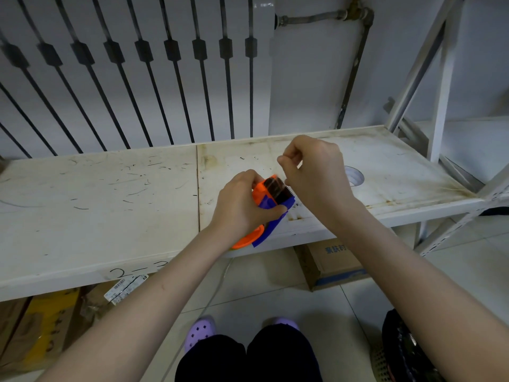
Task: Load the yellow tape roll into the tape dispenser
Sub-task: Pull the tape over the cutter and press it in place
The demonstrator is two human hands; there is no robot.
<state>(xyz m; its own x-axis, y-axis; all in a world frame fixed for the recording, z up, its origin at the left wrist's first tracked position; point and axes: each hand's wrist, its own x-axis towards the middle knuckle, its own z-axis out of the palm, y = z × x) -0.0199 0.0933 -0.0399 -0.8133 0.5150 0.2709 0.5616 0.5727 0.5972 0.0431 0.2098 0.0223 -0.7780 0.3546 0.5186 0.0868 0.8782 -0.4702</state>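
My left hand (239,205) grips an orange and blue tape dispenser (268,201) above the front edge of a worn white shelf (110,202). The dispenser's black toothed blade points up and to the right. A brownish translucent strip of tape lies over its front roller. My right hand (316,172) hovers just above the blade with thumb and forefinger pinched together, apparently on the thin end of that tape. The roll inside the dispenser is hidden behind my left hand.
A pale ring-shaped roll (357,176) lies on the shelf behind my right hand, partly hidden. A cardboard box (330,261) sits on the floor under the shelf. A dark bag over a basket (405,351) stands at the lower right. The shelf's white upright (440,106) rises at the right.
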